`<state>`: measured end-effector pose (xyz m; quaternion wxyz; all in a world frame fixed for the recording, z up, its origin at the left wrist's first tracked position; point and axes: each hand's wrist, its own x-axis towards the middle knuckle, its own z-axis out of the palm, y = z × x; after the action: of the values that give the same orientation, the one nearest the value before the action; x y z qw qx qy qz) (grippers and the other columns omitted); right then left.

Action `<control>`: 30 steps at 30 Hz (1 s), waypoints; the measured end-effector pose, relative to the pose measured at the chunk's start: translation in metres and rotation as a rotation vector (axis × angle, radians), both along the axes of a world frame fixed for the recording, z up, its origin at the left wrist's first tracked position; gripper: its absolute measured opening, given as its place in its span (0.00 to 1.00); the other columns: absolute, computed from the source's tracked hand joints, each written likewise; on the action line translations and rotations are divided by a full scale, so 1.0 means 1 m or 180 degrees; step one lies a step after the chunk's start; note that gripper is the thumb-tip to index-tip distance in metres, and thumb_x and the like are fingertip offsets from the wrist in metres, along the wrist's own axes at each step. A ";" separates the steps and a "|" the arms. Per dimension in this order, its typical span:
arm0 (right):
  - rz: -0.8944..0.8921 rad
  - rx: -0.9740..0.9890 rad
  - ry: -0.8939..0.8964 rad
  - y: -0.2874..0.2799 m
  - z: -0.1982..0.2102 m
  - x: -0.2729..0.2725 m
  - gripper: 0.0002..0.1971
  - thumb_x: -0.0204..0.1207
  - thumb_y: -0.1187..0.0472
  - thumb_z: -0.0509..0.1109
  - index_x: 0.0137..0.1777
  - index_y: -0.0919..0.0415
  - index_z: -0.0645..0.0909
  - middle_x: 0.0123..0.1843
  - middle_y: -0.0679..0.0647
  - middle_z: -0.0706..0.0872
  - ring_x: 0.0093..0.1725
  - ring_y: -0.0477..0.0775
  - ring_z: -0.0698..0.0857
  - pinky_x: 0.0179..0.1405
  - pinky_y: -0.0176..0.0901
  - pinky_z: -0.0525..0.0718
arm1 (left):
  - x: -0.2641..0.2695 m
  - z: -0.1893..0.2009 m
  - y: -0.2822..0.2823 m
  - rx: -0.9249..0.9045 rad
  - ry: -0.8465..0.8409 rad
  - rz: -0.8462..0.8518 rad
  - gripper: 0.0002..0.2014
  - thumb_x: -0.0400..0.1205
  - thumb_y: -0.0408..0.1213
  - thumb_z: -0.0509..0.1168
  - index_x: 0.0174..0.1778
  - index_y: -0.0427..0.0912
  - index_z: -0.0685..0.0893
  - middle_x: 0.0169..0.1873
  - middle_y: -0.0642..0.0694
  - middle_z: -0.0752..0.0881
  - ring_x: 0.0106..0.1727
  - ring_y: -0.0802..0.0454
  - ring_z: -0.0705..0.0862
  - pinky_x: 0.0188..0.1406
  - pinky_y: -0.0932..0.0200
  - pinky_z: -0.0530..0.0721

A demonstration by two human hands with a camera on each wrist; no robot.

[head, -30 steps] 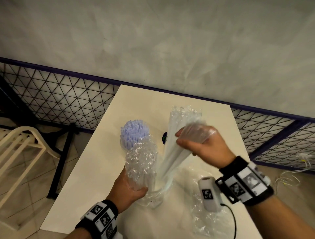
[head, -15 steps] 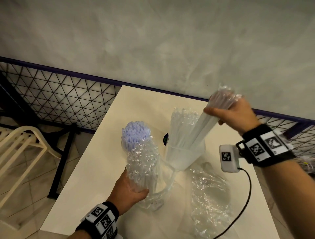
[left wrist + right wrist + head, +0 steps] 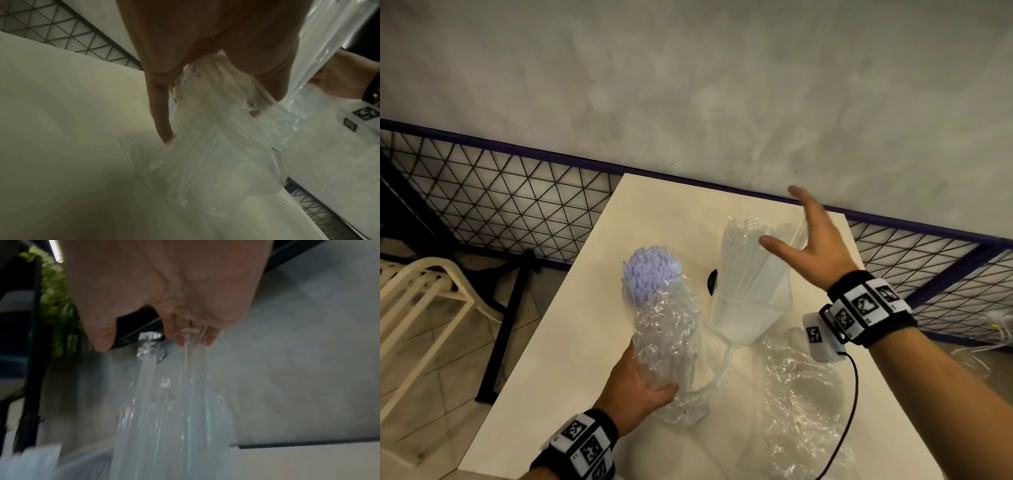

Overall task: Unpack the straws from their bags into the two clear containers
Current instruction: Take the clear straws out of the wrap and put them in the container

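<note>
My left hand (image 3: 654, 387) grips a crinkled clear bag (image 3: 671, 329) low down, holding it upright; lavender straws (image 3: 650, 270) stick out of its top. The left wrist view shows my fingers (image 3: 160, 113) wrapped on that bag (image 3: 205, 138). The bag's foot sits at a near clear container (image 3: 688, 407) whose shape is hard to make out. Behind it, the far clear container (image 3: 750, 322) holds a sheaf of clear straws (image 3: 750, 260). My right hand (image 3: 801, 233) hovers over their tops, fingers spread, holding nothing. The right wrist view shows the straws (image 3: 174, 402) brushing my fingertips (image 3: 180, 340).
An empty crumpled bag (image 3: 801, 394) lies on the cream table (image 3: 571, 359) at the right front. A small black round spot (image 3: 712, 282) shows between the containers. A mesh fence (image 3: 500, 202) runs behind the table; a white chair (image 3: 421, 308) stands on the left.
My right hand carried a bundle of clear straws up and to the right, then let go; the straws now lean in the far container. The left hand kept its hold on the bag.
</note>
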<state>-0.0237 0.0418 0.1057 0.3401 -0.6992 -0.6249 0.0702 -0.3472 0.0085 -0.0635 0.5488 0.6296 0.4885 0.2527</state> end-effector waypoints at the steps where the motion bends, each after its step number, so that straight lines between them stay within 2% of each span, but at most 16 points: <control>1: 0.0118 -0.0258 -0.0322 0.001 -0.007 -0.002 0.45 0.74 0.36 0.72 0.85 0.53 0.58 0.85 0.52 0.64 0.83 0.51 0.63 0.80 0.47 0.63 | 0.000 0.000 0.000 0.0010 0.0008 -0.0004 0.36 0.60 0.46 0.80 0.66 0.55 0.79 0.53 0.60 0.89 0.55 0.65 0.87 0.55 0.71 0.82; 3: 0.0339 -0.0724 -0.0776 0.000 -0.024 -0.009 0.41 0.80 0.37 0.64 0.86 0.57 0.56 0.86 0.56 0.61 0.86 0.55 0.58 0.84 0.52 0.58 | 0.000 -0.001 0.000 0.0025 0.0019 0.0004 0.36 0.60 0.46 0.79 0.66 0.55 0.79 0.53 0.60 0.89 0.55 0.65 0.87 0.53 0.74 0.81; 6: 0.0587 -0.1011 -0.1024 -0.002 -0.047 -0.019 0.39 0.82 0.38 0.57 0.87 0.60 0.52 0.88 0.55 0.57 0.87 0.55 0.54 0.84 0.58 0.59 | 0.000 -0.003 0.001 0.0010 0.0042 -0.0013 0.34 0.60 0.46 0.80 0.65 0.53 0.80 0.52 0.57 0.90 0.54 0.63 0.88 0.58 0.62 0.85; 7: 0.0603 -0.0936 -0.0969 -0.002 -0.049 -0.020 0.39 0.83 0.40 0.58 0.87 0.59 0.52 0.88 0.55 0.56 0.87 0.54 0.54 0.84 0.58 0.60 | 0.000 -0.003 0.001 0.0022 0.0049 -0.0017 0.34 0.60 0.46 0.79 0.65 0.53 0.81 0.51 0.57 0.91 0.53 0.63 0.88 0.59 0.60 0.85; 10: 0.0549 -0.0359 -0.0698 0.003 -0.044 -0.021 0.40 0.81 0.49 0.70 0.87 0.53 0.52 0.89 0.51 0.53 0.86 0.52 0.57 0.82 0.50 0.61 | 0.000 -0.004 0.001 0.0024 0.0030 -0.0009 0.34 0.60 0.45 0.80 0.64 0.52 0.81 0.51 0.56 0.91 0.53 0.63 0.88 0.57 0.64 0.85; 13: 0.0828 -0.0124 -0.0862 0.005 -0.035 -0.025 0.40 0.78 0.53 0.71 0.86 0.48 0.54 0.89 0.47 0.52 0.87 0.52 0.55 0.79 0.53 0.62 | 0.000 -0.005 0.001 -0.0011 0.0016 -0.0011 0.33 0.61 0.44 0.80 0.64 0.51 0.81 0.50 0.54 0.91 0.52 0.61 0.89 0.59 0.60 0.85; 16: 0.1080 -0.0506 -0.0968 0.002 -0.034 -0.032 0.37 0.77 0.50 0.63 0.86 0.45 0.54 0.88 0.43 0.53 0.88 0.48 0.49 0.82 0.52 0.54 | 0.000 -0.005 0.002 0.0026 0.0014 -0.0029 0.34 0.60 0.45 0.80 0.64 0.52 0.81 0.51 0.57 0.91 0.53 0.63 0.88 0.57 0.66 0.84; 18: 0.1038 -0.0780 -0.1239 0.002 -0.039 -0.035 0.34 0.81 0.44 0.55 0.86 0.46 0.54 0.88 0.43 0.53 0.88 0.47 0.46 0.84 0.54 0.51 | 0.000 -0.004 0.001 0.0039 -0.0011 -0.0047 0.34 0.61 0.44 0.80 0.65 0.52 0.80 0.52 0.58 0.91 0.53 0.65 0.88 0.57 0.67 0.84; 20: 0.0918 -0.1189 -0.1680 0.005 -0.047 -0.035 0.39 0.78 0.33 0.44 0.87 0.48 0.51 0.89 0.44 0.46 0.88 0.48 0.41 0.85 0.59 0.48 | 0.000 -0.003 0.001 0.0029 -0.0046 -0.0043 0.36 0.61 0.44 0.80 0.67 0.53 0.79 0.53 0.58 0.90 0.55 0.64 0.88 0.59 0.66 0.83; 22: 0.0913 -0.1482 -0.1897 0.007 -0.051 -0.035 0.45 0.73 0.26 0.38 0.88 0.48 0.47 0.89 0.43 0.41 0.87 0.48 0.37 0.85 0.60 0.44 | 0.000 -0.004 0.002 0.0018 -0.0067 -0.0023 0.37 0.60 0.44 0.80 0.67 0.53 0.79 0.53 0.58 0.90 0.56 0.63 0.88 0.59 0.65 0.83; 25: 0.0972 -0.1177 -0.1623 0.009 -0.042 -0.034 0.43 0.76 0.26 0.43 0.88 0.47 0.44 0.88 0.42 0.39 0.87 0.47 0.35 0.85 0.57 0.39 | 0.000 -0.003 0.002 0.0003 -0.0080 -0.0013 0.36 0.61 0.43 0.80 0.67 0.52 0.79 0.53 0.58 0.91 0.56 0.62 0.88 0.60 0.64 0.83; 27: 0.0720 -0.0874 -0.1569 0.011 -0.035 -0.027 0.41 0.79 0.29 0.47 0.88 0.47 0.44 0.88 0.42 0.37 0.86 0.48 0.34 0.83 0.54 0.37 | 0.000 -0.003 0.001 -0.0036 -0.0111 -0.0027 0.35 0.61 0.41 0.81 0.67 0.52 0.80 0.53 0.57 0.91 0.55 0.62 0.89 0.56 0.69 0.83; 29: 0.0399 -0.0995 -0.1547 0.015 -0.035 -0.017 0.43 0.77 0.28 0.45 0.87 0.48 0.43 0.88 0.43 0.35 0.86 0.50 0.33 0.82 0.55 0.37 | 0.000 -0.003 0.001 -0.0027 -0.0062 -0.0041 0.34 0.62 0.41 0.81 0.66 0.51 0.81 0.52 0.56 0.91 0.54 0.63 0.89 0.53 0.73 0.83; 30: 0.0334 -0.1215 -0.1553 0.016 -0.038 -0.013 0.44 0.76 0.26 0.43 0.87 0.49 0.42 0.88 0.44 0.35 0.86 0.51 0.33 0.84 0.56 0.39 | 0.000 -0.004 0.002 -0.0023 -0.0056 -0.0040 0.35 0.62 0.42 0.80 0.66 0.51 0.80 0.52 0.56 0.91 0.54 0.63 0.89 0.54 0.71 0.83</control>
<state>-0.0366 0.0580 0.0681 0.0386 -0.7134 -0.6988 0.0338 -0.3471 0.0102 -0.0671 0.5568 0.6284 0.4806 0.2531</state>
